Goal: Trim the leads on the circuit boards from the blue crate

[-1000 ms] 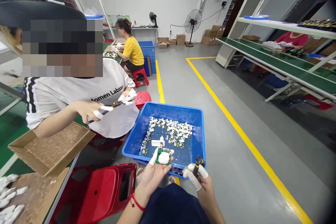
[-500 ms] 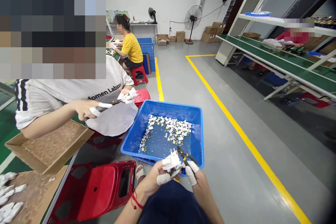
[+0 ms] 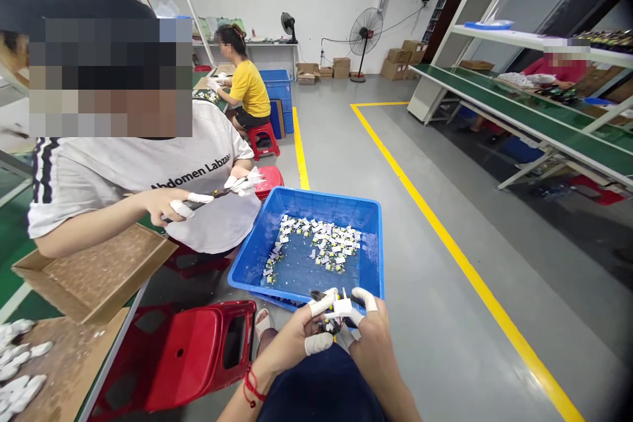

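My left hand, with white covers on its fingertips, is closed on a white plastic piece with a prong sticking up. Dark small parts show beneath that piece. My right hand, its fingertips covered too, is closed around the black-and-yellow pliers. Their dark jaws point left behind the piece, and the handles are mostly hidden by fingers. Right fingertips also lie close against the white piece. Both hands are over the near edge of a blue bin, where several small white-and-yellow circuit boards lie.
At the left a co-worker in a white shirt holds pliers and a white piece. A red stool and a cardboard tray stand nearby. A green workbench runs along the right.
The pliers have swung from upright between my hands to pointing left behind the white piece. My right hand has turned and come closer to that piece.
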A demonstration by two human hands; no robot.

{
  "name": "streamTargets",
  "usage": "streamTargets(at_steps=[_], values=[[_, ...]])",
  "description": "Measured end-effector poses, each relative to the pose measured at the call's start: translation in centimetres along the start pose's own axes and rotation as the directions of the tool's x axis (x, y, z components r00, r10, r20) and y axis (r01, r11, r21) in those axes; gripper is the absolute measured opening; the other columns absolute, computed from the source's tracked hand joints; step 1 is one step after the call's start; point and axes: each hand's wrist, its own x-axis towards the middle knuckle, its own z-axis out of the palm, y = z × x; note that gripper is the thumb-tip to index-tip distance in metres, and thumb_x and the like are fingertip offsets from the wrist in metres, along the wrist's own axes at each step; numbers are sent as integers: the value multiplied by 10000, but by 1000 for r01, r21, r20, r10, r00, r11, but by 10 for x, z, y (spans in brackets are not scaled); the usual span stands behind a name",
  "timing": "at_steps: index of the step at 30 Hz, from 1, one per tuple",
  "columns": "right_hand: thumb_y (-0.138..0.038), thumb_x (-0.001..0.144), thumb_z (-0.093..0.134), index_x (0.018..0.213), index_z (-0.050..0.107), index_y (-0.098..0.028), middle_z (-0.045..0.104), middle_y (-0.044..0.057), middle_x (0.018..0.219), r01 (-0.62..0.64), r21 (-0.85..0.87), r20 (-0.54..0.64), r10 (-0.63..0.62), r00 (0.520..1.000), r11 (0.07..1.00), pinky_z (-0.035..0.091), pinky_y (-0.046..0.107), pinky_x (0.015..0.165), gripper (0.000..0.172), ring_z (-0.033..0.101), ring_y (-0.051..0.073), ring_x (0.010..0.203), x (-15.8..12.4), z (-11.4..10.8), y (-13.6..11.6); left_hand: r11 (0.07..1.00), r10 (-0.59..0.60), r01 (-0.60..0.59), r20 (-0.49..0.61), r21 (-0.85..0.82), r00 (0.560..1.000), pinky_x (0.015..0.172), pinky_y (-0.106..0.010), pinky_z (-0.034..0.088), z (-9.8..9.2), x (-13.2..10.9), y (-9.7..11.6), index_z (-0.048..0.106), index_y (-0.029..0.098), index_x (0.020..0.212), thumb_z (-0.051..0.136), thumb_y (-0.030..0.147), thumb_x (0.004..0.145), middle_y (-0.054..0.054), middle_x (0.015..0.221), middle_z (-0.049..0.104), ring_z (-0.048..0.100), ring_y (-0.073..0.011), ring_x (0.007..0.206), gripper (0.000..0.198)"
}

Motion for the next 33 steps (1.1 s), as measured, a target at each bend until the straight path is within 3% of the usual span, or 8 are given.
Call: streamTargets(at_steps=[3, 7, 11, 18, 23, 26, 31, 33], values=[[-253, 782, 589, 1038, 724, -210, 535, 188, 1335, 12, -20, 8, -12, 1000, 1000, 459, 620, 940, 293, 502, 406, 1174, 0, 3, 9, 1000, -5, 5, 4, -3, 1000, 986, -391, 449, -1, -2, -1, 598, 335, 1268, 840, 422, 624, -77, 1286, 621, 612, -261, 1061, 693], [-253, 839, 501, 1056, 712, -252, 652, 91, 1224, 48, -1, 35, -48, 998, 999, 516, 529, 931, 303, 574, 308, 1094, 1, 9, 18, 1000, 8, -9, -27, -20, 1000, 945, -364, 475, 2, -4, 0, 632, 338, 1228, 848, 384, 626, -69, 1260, 637, 628, -233, 997, 641], [-269, 884, 398, 980, 732, -200, 637, 134, 1249, 9, -27, -49, -10, 999, 1000, 440, 663, 946, 354, 512, 374, 1135, 2, 14, 16, 998, 27, -28, -20, -54, 999, 818, -281, 500, 10, -3, 4, 633, 309, 1234, 839, 430, 622, -82, 1215, 661, 621, -233, 1016, 658], [-159, 806, 425, 932, 717, -195, 634, 140, 1242, 6, 51, -42, -4, 999, 999, 528, 510, 945, 320, 588, 292, 1141, 6, 15, 10, 993, 71, -69, 15, -95, 997, 758, -239, 492, 18, -6, 9, 704, 338, 1110, 835, 383, 647, -34, 1025, 714, 623, -172, 889, 484], [-346, 835, 556, 1090, 660, -231, 606, 118, 1295, 91, 82, -23, -90, 996, 992, 490, 544, 971, 299, 560, 315, 1189, 3, 6, 14, 999, 17, -19, -46, -38, 999, 704, -247, 510, 14, -8, 8, 647, 252, 1218, 806, 372, 696, -68, 957, 711, 596, -138, 721, 559], [-395, 808, 619, 1055, 636, -204, 646, 140, 1212, 90, 72, -44, -87, 995, 993, 491, 565, 926, 313, 589, 336, 1112, 1, 3, 14, 1000, -23, 23, -95, -5, 995, 688, -248, 514, 14, -7, 11, 651, 225, 1209, 780, 343, 730, -71, 935, 708, 597, -145, 729, 510], [-314, 746, 678, 1294, 456, -175, 636, 140, 1203, 115, 117, -42, -110, 993, 987, 544, 445, 906, 607, 625, 279, 1071, 1, 14, 11, 999, -50, 48, -170, -19, 984, 673, -244, 511, 18, -7, 18, 708, 205, 1086, 805, 349, 692, -58, 882, 704, 600, -147, 717, 430], [-246, 754, 637, 1334, 423, -182, 617, 137, 1224, 131, 137, -48, -125, 991, 982, 531, 435, 938, 621, 605, 272, 1109, 0, 22, 10, 999, -46, 41, -175, -32, 984, 652, -238, 507, 18, -7, 20, 728, 194, 1025, 818, 371, 668, -58, 865, 704, 596, -143, 690, 409]])
